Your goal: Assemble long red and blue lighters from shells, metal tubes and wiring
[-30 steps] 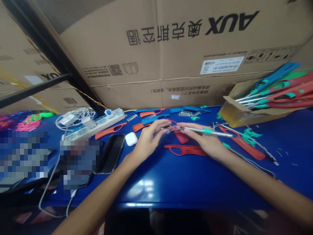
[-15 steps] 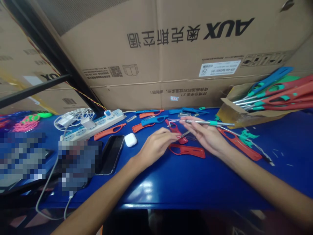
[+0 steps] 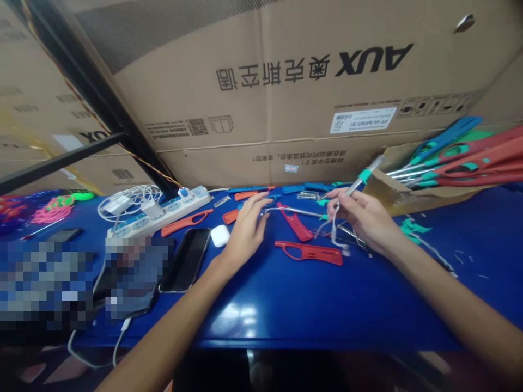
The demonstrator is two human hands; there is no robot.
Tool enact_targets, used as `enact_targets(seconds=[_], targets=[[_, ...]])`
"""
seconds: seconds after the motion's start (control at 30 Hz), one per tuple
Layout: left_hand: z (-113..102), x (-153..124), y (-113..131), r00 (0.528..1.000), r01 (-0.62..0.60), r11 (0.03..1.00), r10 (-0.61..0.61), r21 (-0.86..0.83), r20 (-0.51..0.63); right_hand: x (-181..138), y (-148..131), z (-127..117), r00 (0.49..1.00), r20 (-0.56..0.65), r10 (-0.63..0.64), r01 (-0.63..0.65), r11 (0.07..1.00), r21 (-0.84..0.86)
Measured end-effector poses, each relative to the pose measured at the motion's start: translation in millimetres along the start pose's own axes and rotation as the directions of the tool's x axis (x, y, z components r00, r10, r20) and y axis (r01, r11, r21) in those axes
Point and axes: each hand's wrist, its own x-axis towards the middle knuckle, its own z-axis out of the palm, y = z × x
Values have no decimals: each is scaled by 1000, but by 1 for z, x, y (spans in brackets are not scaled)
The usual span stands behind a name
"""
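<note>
My right hand is closed on a metal lighter tube with a green band, tilted up to the right. Thin whitish wires hang below those fingers. My left hand has its fingers apart over the blue and orange lighter casings, partly hiding them. Close to its fingertips is the end of another thin metal tube, lying across the table. Between the hands lie a red lighter casing and a second red casing. Small parts beneath my right hand are hard to make out.
A cardboard box of assembled lighters stands at the right. Green scraps lie before it. To the left are a white earphone case, a phone, a power strip and an orange casing. A large carton backs the table.
My left hand has moved left and away, and its fingers have spread. The tube in my right hand has swung from level to upward. A red casing beside my right forearm no longer shows there.
</note>
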Motion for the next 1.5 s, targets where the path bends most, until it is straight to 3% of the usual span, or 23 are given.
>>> enact_targets(seconds=[0.1,0.23,0.33,0.4,0.47,0.57,0.67,0.73,0.83,1.17,1.37,1.5], targets=[[-7,3,9,996,-26,999,23,-35,-81,-6,3,3,978,192,87,-67,992,-105],[-15,2,25,982,-162,978,147,-131,-118,-16,7,20,863,424,276,-247,961,-123],[-13,-1,42,948,-302,928,316,-217,32,-20,10,30,791,531,303,-316,946,-69],[-8,-2,50,911,-356,919,382,-169,154,-22,11,33,746,599,289,-346,938,-23],[-4,-4,50,901,-374,923,385,-91,201,-22,9,33,719,639,275,-352,936,-6],[-4,-6,39,915,-376,927,372,-8,153,-20,5,31,738,616,276,-293,953,-76],[-9,-6,28,922,-374,927,369,19,118,-17,2,29,836,485,257,-179,963,-203],[-11,-4,26,931,-354,935,349,28,104,-15,1,27,913,369,173,-78,963,-260],[-13,-2,29,946,-320,946,315,52,81,-16,-1,23,965,256,48,49,933,-357],[-13,-1,33,955,-296,953,295,57,38,-21,-7,28,958,232,-171,272,801,-533],[-12,-2,35,957,-289,955,289,64,22,-23,-6,29,911,263,-319,413,707,-574],[-11,-3,37,957,-289,956,289,45,-1,-25,-3,33,894,246,-374,446,699,-559]])
